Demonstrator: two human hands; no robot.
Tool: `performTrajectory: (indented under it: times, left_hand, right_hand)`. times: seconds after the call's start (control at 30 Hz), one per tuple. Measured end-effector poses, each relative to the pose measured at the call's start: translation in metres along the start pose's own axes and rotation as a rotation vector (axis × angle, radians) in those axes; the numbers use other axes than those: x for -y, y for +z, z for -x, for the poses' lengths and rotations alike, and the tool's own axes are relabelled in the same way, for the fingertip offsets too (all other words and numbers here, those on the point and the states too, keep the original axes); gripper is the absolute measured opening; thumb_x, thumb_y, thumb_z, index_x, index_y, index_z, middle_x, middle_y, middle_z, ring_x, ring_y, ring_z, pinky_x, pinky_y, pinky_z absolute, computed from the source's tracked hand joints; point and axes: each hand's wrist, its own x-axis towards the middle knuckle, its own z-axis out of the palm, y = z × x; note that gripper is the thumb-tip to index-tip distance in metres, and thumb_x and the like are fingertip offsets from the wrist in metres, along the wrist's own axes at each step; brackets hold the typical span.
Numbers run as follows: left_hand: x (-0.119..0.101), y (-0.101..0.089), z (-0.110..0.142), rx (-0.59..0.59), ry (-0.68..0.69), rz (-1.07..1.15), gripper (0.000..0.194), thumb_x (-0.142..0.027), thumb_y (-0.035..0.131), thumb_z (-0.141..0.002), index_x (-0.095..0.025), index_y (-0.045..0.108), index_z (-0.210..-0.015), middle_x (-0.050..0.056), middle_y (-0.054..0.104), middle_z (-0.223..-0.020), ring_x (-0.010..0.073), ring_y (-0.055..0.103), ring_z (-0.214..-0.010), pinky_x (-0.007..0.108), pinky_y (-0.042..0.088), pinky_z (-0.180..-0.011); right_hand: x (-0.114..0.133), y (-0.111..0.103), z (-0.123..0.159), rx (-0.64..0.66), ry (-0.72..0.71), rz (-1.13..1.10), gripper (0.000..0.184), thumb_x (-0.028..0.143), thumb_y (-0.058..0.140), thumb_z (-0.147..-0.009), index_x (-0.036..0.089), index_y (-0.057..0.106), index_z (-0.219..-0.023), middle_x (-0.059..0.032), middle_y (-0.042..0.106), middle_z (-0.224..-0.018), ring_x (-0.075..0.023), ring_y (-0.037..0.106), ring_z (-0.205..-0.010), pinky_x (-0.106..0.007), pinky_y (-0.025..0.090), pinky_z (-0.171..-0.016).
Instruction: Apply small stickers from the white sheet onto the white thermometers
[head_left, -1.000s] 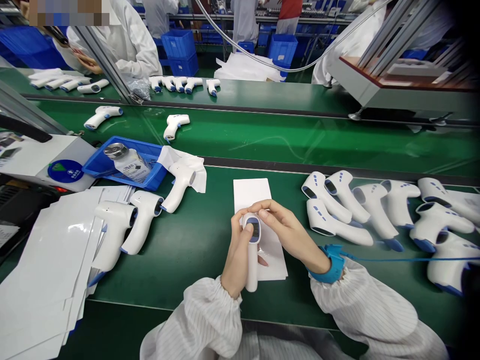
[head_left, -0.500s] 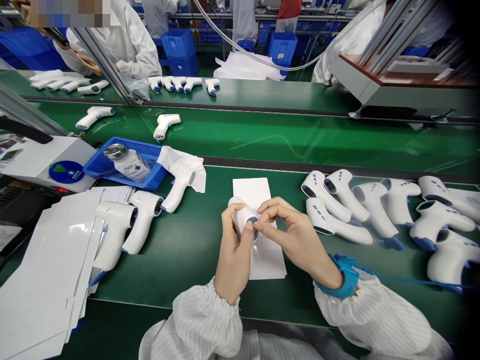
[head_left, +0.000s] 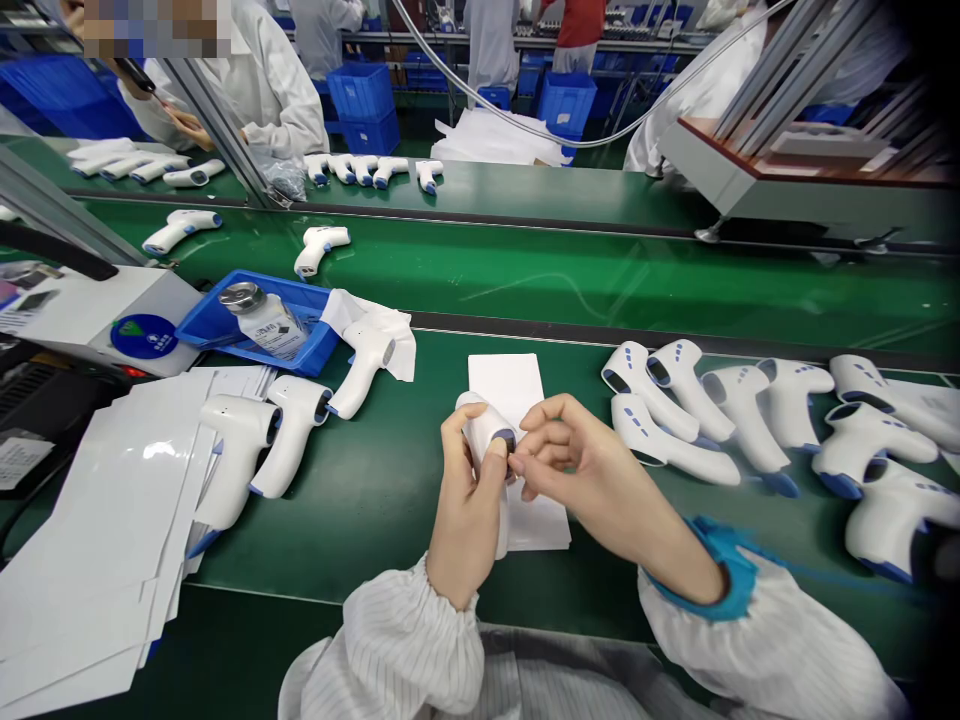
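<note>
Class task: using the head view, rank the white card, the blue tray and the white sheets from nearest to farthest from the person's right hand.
From the right hand:
1. white card, beneath the hands
2. blue tray, on the left, beyond the card
3. white sheets, at the far left, front corner

Past your green conveyor bench [head_left: 600, 285] you have stacked blue plastic crates [head_left: 361, 105] (a few more sit further back) by a metal-framed far workbench [head_left: 525, 45].
</note>
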Motion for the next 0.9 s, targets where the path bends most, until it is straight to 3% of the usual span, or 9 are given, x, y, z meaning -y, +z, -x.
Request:
performTrajectory:
  times: [0.1,0.17,0.27,0.37,0.6,0.7,0.77,0.83,0.9]
  left_hand:
    - [-0.003,-0.003,-0.002,0.048,-0.093,0.115,0.032,-0.045,0.047,-0.094,-0.032,0.041,-0.123,0.000,0.053,-0.095,0.0106,0.055,-0.073,0.022,0.051,-0.066]
    - [-0.007,-0.006,-0.002,0.119,-0.178,0.200,0.038,-0.044,0.050,-0.092,-0.034,0.038,-0.128,-0.001,0.052,-0.089,0.0112,0.055,-0.069,0.023,0.051,-0.062]
    - [-0.013,-0.010,-0.001,0.218,-0.237,0.270,0.054,-0.030,0.057,-0.087,-0.037,0.032,-0.135,-0.001,0.052,-0.093,0.0117,0.055,-0.071,0.026,0.053,-0.062]
    - [-0.015,-0.011,0.003,0.265,-0.191,0.238,0.074,-0.012,0.060,-0.074,-0.038,0.032,-0.137,0.000,0.053,-0.101,0.0122,0.055,-0.075,0.025,0.052,-0.063]
    - [-0.010,-0.008,0.006,0.255,-0.101,0.049,0.083,-0.004,0.056,-0.066,-0.035,0.032,-0.139,0.005,0.055,-0.114,0.0220,0.060,-0.093,0.028,0.052,-0.065]
    - [-0.011,-0.007,0.008,0.219,-0.092,0.046,0.082,-0.004,0.056,-0.065,-0.035,0.034,-0.138,0.004,0.055,-0.115,0.0207,0.060,-0.089,0.028,0.052,-0.064]
    - [-0.012,-0.007,0.008,0.184,-0.066,0.040,0.083,-0.005,0.058,-0.065,-0.034,0.032,-0.139,0.004,0.055,-0.112,0.0195,0.061,-0.085,0.029,0.053,-0.066]
    - [-0.013,-0.007,0.006,0.170,0.012,0.063,0.089,-0.007,0.061,-0.066,-0.034,0.025,-0.143,0.004,0.055,-0.112,0.0200,0.061,-0.086,0.031,0.054,-0.070]
    - [-0.013,-0.009,0.002,0.206,0.095,0.097,0.101,-0.011,0.064,-0.068,-0.036,0.010,-0.149,0.007,0.052,-0.122,0.0231,0.062,-0.096,0.034,0.055,-0.075]
  right_hand:
    - [-0.001,-0.007,-0.009,0.146,0.134,-0.241,0.029,0.037,0.067,-0.080,0.023,0.046,-0.093,0.0051,0.063,-0.061,-0.0117,0.059,-0.045,-0.027,0.051,-0.051]
    - [-0.005,-0.010,-0.013,0.086,0.081,-0.231,0.027,0.041,0.065,-0.082,0.022,0.049,-0.093,0.0042,0.061,-0.062,-0.0121,0.059,-0.049,-0.027,0.050,-0.051]
    - [-0.010,-0.009,-0.015,-0.114,-0.154,-0.066,0.024,0.038,0.067,-0.082,0.023,0.055,-0.097,-0.0030,0.064,-0.093,-0.0172,0.065,-0.085,-0.032,0.054,-0.074]
    - [-0.011,-0.004,-0.016,-0.038,-0.321,0.106,0.033,0.029,0.073,-0.078,0.027,0.058,-0.108,-0.0046,0.058,-0.120,-0.0221,0.055,-0.115,-0.040,0.046,-0.099]
    - [-0.010,0.002,-0.024,-0.177,-0.434,0.096,0.009,0.027,0.065,-0.087,0.024,0.064,-0.079,-0.0021,0.066,-0.087,-0.0185,0.063,-0.086,-0.036,0.051,-0.083]
    - [-0.010,0.005,-0.023,-0.155,-0.361,0.062,0.004,0.027,0.065,-0.086,0.024,0.063,-0.086,-0.0032,0.066,-0.098,-0.0198,0.062,-0.097,-0.038,0.049,-0.090]
    - [-0.009,0.009,-0.018,-0.068,-0.216,0.002,0.033,0.027,0.072,-0.077,0.026,0.059,-0.107,-0.0050,0.060,-0.118,-0.0219,0.058,-0.111,-0.040,0.047,-0.098]
    - [-0.011,0.012,-0.012,0.113,-0.043,-0.103,0.064,0.030,0.075,-0.072,0.028,0.046,-0.129,-0.0068,0.055,-0.129,-0.0224,0.057,-0.116,-0.039,0.048,-0.097]
    - [-0.015,0.012,-0.012,0.345,0.101,-0.166,0.063,0.034,0.069,-0.078,0.025,0.042,-0.134,-0.0069,0.061,-0.119,-0.0205,0.062,-0.106,-0.036,0.052,-0.088]
